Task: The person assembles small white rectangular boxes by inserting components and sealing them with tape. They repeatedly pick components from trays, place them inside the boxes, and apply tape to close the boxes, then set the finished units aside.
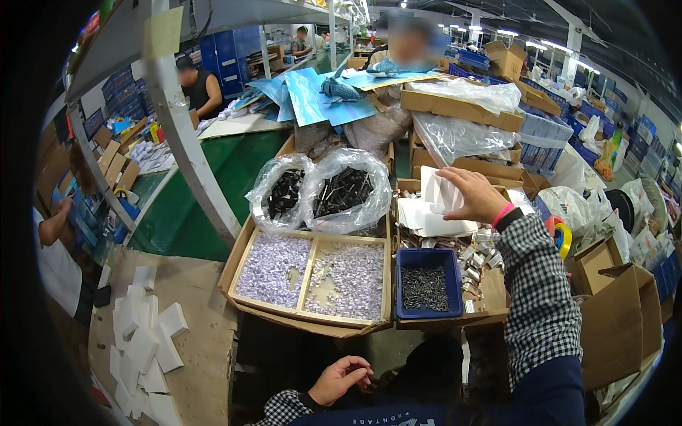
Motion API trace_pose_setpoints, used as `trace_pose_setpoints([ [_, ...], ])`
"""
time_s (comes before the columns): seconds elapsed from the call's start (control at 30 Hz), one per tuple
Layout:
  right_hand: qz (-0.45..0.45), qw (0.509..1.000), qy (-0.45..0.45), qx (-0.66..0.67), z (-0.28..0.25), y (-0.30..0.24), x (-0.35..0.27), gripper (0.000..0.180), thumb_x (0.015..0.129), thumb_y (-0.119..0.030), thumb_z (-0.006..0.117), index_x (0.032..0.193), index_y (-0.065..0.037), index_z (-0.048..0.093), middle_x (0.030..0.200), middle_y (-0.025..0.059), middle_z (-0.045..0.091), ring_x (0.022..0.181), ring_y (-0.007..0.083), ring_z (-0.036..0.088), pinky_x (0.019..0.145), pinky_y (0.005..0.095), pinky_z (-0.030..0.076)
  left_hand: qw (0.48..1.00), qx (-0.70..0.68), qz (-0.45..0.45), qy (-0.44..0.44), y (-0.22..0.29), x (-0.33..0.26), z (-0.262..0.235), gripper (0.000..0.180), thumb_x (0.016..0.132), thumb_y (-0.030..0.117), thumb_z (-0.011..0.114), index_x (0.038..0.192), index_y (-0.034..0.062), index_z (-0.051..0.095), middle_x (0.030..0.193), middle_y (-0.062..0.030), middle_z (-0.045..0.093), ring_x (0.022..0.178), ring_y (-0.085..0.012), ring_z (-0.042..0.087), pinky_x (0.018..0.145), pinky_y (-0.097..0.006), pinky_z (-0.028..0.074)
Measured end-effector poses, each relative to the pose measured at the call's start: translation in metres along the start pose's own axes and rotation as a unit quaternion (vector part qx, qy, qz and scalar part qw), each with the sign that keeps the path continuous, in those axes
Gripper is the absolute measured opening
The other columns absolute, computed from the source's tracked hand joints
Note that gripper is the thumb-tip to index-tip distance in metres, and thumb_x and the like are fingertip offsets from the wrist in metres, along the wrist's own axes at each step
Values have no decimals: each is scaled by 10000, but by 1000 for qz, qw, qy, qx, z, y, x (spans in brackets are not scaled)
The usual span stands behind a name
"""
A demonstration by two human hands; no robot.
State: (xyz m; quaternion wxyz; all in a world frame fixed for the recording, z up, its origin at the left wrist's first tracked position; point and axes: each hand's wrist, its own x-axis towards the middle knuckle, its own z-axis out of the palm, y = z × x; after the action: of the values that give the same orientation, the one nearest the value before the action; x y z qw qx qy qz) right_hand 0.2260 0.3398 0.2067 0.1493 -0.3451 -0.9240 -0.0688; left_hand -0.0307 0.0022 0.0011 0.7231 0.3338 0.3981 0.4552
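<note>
My right hand (472, 195) reaches over the box at the right and grips a white plastic casing (435, 190) between thumb and fingers. Beneath it, more flat white pieces (430, 218) lie stacked. My left hand (342, 380) hovers low, close to my lap, its fingers curled together; whether anything small is in them is hidden. Ahead of it stands a wooden tray (307, 273) with two compartments of tiny pale-purple parts. A blue bin (399, 284) of small dark screws sits beside the tray. Small metallic parts (472, 263) lie right of the bin.
Behind the tray are two clear bags (346, 190) of black parts. White blocks (145, 348) pile up on the left cardboard-covered table (206, 312). A metal post (186, 128) rises at left. Cardboard boxes (621, 319) stand at right. Other people work farther back.
</note>
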Motion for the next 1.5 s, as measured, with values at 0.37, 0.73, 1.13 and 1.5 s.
trace_pose_setpoints([
  [0.37,-89,758,-103,637,3,-195,-92,1098,706,-237,853,1486,-32,108,1449,194,322,1332,278,377,1084,414,359,836,432,337,31,106,4,44,1286,592,372,904,1503,57,52,1469,-213,265,1324,-329,366,1078,-402,348],
  [0.73,168,659,-176,712,39,-242,-172,545,959,-65,526,1448,25,302,1308,78,523,1176,130,504,995,291,420,769,589,226,102,61,-49,31,965,655,361,813,1374,-33,303,1267,-228,445,1215,-384,418,1063,-437,339],
  [1.13,171,672,-291,659,61,-242,-173,559,907,-126,617,1417,-68,396,1182,42,585,1045,96,549,911,275,473,717,646,240,100,36,-64,40,884,631,301,795,1312,-68,368,1204,-207,482,1112,-342,498,989,-403,402],
  [1.5,178,712,-248,632,68,-232,-174,410,874,-81,600,1279,-40,549,1056,39,639,942,84,574,837,260,491,685,663,285,101,41,-50,44,832,582,273,802,1252,-52,431,1094,-183,555,989,-329,559,876,-388,453],
])
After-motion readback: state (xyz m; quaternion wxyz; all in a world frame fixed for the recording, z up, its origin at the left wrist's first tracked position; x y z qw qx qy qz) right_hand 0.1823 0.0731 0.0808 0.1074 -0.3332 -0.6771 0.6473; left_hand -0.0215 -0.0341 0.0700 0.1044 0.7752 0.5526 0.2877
